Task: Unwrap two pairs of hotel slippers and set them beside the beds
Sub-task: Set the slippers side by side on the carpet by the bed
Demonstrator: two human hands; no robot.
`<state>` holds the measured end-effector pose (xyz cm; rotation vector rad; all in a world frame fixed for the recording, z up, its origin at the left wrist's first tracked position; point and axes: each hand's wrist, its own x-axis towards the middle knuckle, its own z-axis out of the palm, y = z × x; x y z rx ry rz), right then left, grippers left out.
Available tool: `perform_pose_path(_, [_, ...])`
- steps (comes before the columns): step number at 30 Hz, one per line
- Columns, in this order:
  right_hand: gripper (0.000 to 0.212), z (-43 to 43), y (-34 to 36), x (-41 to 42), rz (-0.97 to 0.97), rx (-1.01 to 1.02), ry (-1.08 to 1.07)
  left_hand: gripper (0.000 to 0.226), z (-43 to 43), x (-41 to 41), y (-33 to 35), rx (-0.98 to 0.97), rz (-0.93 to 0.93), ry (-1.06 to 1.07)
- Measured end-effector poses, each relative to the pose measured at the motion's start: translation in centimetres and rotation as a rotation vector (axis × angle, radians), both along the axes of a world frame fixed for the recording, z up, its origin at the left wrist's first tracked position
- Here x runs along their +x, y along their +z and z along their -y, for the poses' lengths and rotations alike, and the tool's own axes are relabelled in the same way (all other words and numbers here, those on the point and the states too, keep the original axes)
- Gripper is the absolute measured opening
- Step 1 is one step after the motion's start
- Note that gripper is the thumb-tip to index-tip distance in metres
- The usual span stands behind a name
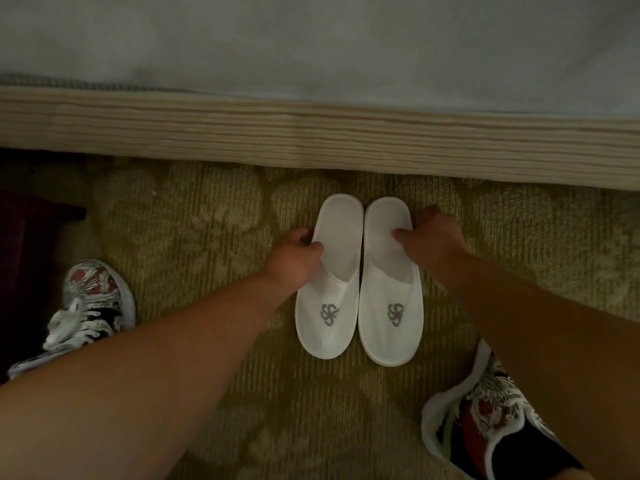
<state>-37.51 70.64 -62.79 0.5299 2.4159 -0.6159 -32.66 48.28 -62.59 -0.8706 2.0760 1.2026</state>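
Bare forearms without sleeves, 2 laced sneakers [88, 306] with red, black and white floral print, white soles

Hotel bedroom, made bed [311, 46], patterned carpet [207, 209], monogrammed slippers [360, 282]

Patterned olive-gold carpet [207, 216] running up to the striped beige base of a bed [311, 133]. Resting on it, side by side and touching — two white slippers: left slipper [329, 306] and right slipper [393, 317], each marked with a grey monogram, toes pointing away from the bed, heels near its base. Also planted on the carpet — two printed lace-up sneakers, one at far left [86, 306], one at lower right [485, 410].
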Motion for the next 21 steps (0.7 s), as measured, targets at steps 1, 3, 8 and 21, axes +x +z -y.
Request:
perform_pose_path(1, [0.058,0.3,0.7,0.1,-0.021,0.047,0.062,0.059,0.2,0.0,0.4,-0.009,-0.004,-0.022])
perform_pose_path(3, [0.063,1.0,2.3,0.3,-0.078,0.071,0.189,0.061,0.4,-0.1,1.5,-0.003,-0.007,-0.06])
perform_pose_path(8, [0.07,3.8,7.4,-0.4,-0.075,-0.082,0.351,0.067,0.8,-0.7,5.5,-0.007,-0.02,-0.184])
perform_pose_path(21, [0.073,7.8,26.6,4.8,-0.215,-0.072,0.514,0.066,7.2,3.8,25.6,-0.326,-0.078,-0.513])
